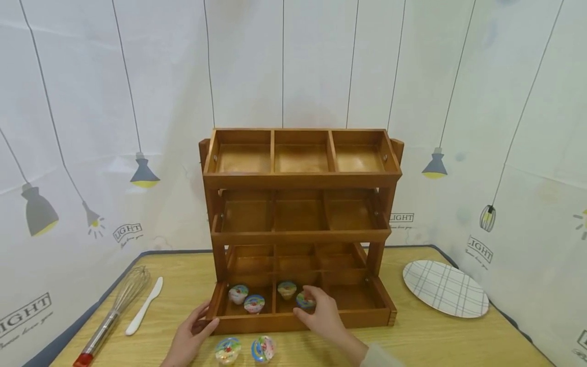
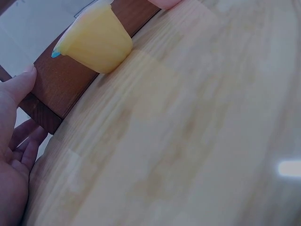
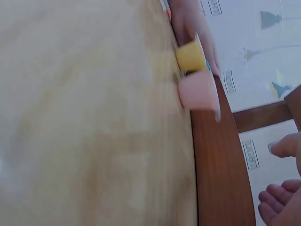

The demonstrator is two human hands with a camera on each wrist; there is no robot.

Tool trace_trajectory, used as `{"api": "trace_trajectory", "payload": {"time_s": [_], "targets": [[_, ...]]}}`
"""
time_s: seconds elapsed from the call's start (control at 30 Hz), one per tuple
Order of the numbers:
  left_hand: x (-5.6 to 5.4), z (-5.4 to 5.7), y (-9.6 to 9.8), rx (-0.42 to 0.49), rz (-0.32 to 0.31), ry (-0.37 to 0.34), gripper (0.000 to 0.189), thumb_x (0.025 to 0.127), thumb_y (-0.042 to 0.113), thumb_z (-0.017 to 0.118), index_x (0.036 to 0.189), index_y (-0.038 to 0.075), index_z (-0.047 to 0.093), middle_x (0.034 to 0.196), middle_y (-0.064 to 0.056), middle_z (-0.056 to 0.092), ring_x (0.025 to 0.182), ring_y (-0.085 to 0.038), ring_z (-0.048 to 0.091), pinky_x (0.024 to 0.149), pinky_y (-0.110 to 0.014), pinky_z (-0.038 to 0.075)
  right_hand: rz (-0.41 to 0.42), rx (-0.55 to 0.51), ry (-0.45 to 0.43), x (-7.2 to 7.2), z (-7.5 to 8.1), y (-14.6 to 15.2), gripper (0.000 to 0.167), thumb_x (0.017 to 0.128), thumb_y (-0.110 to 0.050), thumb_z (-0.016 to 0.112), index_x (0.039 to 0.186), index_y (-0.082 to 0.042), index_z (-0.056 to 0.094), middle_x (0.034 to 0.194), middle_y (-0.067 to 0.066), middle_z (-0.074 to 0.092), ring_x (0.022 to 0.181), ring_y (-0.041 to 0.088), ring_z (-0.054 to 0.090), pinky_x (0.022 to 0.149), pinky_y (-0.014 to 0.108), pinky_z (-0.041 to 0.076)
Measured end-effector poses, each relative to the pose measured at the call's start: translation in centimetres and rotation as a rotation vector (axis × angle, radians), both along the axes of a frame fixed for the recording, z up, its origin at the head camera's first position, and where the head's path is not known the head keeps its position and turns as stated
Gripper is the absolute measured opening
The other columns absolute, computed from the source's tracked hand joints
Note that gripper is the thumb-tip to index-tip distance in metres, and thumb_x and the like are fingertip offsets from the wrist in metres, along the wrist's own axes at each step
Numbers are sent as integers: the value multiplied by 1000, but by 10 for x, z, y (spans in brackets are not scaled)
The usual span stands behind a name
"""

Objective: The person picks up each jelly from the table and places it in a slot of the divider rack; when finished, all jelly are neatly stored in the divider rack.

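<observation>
Cups [image 1: 254,304] in rack [image 1: 300,323], two cups [image 1: 263,349] in front, whisk [image 1: 116,312] left, plate [image 1: 446,288] right

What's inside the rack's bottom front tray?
Four cups: two in the left compartment, two in the middle. The right hand partly covers one; anything under the hand is hidden.

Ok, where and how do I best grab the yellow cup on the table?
Best pinch the yellow cup by its wall just below the lid, likely from above and the person's near side. It stands lid-up and narrows toward the base, with the rack's front board behind it and the pink cup to its right.
</observation>
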State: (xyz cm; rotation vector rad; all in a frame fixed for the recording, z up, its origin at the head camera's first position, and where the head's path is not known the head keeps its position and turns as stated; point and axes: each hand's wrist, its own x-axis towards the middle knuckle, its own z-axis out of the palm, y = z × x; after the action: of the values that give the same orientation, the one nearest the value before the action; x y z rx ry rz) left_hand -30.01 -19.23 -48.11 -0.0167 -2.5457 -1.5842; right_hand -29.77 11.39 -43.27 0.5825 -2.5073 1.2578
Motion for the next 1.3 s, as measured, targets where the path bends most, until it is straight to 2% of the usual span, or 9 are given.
{"api": "trace_trajectory", "payload": {"time_s": [0.1,0.2,0.3,0.4,0.57,0.8,0.97,1.13,1.3], "targets": [[0,-3,1,3,1,0,59,83,37,59,133,11,39,127,-23,48,103,-28,56,81,-36,48,61,-74,13,11,-6,-7,48,79,-26,66,115,3,52,104,16,61,94,31,58,79,39,50],[-1,-3,2,18,4,5,60,83,37,60,133,12,40,127,-22,48,103,-27,57,81,-34,49,148,-119,-25,23,-9,-17,47,79,-28,66,115,-1,53,103,14,62,94,29,58,80,38,50],[-2,-1,3,43,1,26,59,83,34,61,133,11,39,127,-22,48,102,-25,57,79,-27,49,231,-89,-111,29,-10,-26,51,79,-32,66,119,-3,52,108,12,61,97,28,57,82,39,49],[-2,2,5,76,-11,48,59,83,31,61,133,9,39,127,-24,47,101,-25,58,77,-24,49,276,-48,-252,29,-15,-33,59,75,-34,69,123,-6,49,109,7,60,97,21,56,81,34,49],[-2,4,7,106,-19,52,57,83,26,62,132,8,40,126,-24,47,101,-27,57,77,-22,48,334,-113,-407,23,-28,-40,63,70,-31,74,123,-7,49,102,-1,57,87,7,53,75,20,48],[0,3,5,80,-15,37,59,83,30,61,133,8,39,127,-24,47,103,-28,57,79,-28,50,388,-226,-413,21,-40,-43,46,72,-21,74,112,-6,58,93,0,63,75,3,56,68,15,48],[0,2,2,58,-19,29,61,84,32,60,135,8,37,128,-24,45,103,-26,56,79,-26,49,404,-244,-406,23,-45,-43,47,72,-21,73,113,-5,57,93,2,64,74,3,56,68,16,48],[1,0,1,55,-17,30,60,84,31,60,134,8,37,128,-25,45,103,-27,57,78,-26,50,432,-254,-445,23,-46,-42,47,72,-19,73,113,-5,57,94,1,64,74,5,57,68,16,48],[2,0,1,50,-11,36,59,83,32,60,134,10,39,127,-23,47,101,-25,58,77,-25,50,439,-234,-426,23,-47,-42,49,72,-17,73,115,-5,55,97,2,63,76,4,57,70,16,48]]}}
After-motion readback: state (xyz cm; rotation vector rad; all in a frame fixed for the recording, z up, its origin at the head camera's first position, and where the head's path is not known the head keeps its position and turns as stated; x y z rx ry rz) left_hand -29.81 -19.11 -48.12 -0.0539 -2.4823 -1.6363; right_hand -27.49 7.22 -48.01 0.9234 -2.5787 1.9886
